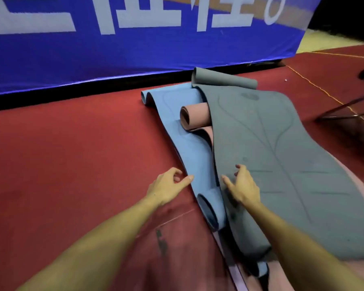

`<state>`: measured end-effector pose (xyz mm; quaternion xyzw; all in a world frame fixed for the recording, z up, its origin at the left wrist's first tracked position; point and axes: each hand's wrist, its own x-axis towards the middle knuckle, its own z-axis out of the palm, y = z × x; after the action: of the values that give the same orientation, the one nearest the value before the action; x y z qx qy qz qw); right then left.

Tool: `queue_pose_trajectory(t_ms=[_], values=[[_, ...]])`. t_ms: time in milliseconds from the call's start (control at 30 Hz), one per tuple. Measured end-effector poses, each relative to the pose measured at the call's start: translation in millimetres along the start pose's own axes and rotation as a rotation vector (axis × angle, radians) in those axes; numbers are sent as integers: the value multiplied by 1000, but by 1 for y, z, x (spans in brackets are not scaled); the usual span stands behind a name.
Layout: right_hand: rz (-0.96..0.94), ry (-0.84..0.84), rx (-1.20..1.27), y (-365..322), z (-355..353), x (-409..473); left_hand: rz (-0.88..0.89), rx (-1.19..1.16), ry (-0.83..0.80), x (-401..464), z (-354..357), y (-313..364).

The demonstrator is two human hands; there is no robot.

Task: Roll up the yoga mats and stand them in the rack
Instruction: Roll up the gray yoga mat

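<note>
Progress: early; blue mat (189, 148), grey mat (282, 160), pink mat (194, 115) lie half-unrolled on floor (72, 154).
Hands: left hand (166, 186), right hand (243, 185) loose, grasping nothing.
Rack: unseen.

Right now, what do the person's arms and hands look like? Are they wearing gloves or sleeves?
No gloves and no sleeves in view. Both forearms are bare all the way from the bottom edge of the picture to the wrists. The left hand and the right hand are bare too, with no rings, watch or wristband that I can see. There is one tiny dark dot on the back of the left hand.
</note>
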<state>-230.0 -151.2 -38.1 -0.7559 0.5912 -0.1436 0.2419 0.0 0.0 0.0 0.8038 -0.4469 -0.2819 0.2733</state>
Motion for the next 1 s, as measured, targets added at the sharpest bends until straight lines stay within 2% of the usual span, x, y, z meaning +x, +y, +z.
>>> queue_pose_trajectory(t_ms=[200,300,433,567,667,767,900,1000], values=[[-11,58,-206,14,46,54,-36,-80,-77,87,72,9],[-63,98,-204,17,62,62,-33,-177,-87,118,104,8],[-178,278,-9,20,63,60,10,-313,-102,153,117,25],[-286,433,194,23,37,47,-98,-679,-129,165,95,68],[-348,479,347,11,13,32,-117,-768,-137,163,79,86],[-460,438,427,-21,10,10,-109,-832,-103,158,69,90],[-605,278,520,-67,30,-19,-49,-866,16,149,46,72],[-562,129,534,-94,43,-27,-41,-834,116,130,17,43]])
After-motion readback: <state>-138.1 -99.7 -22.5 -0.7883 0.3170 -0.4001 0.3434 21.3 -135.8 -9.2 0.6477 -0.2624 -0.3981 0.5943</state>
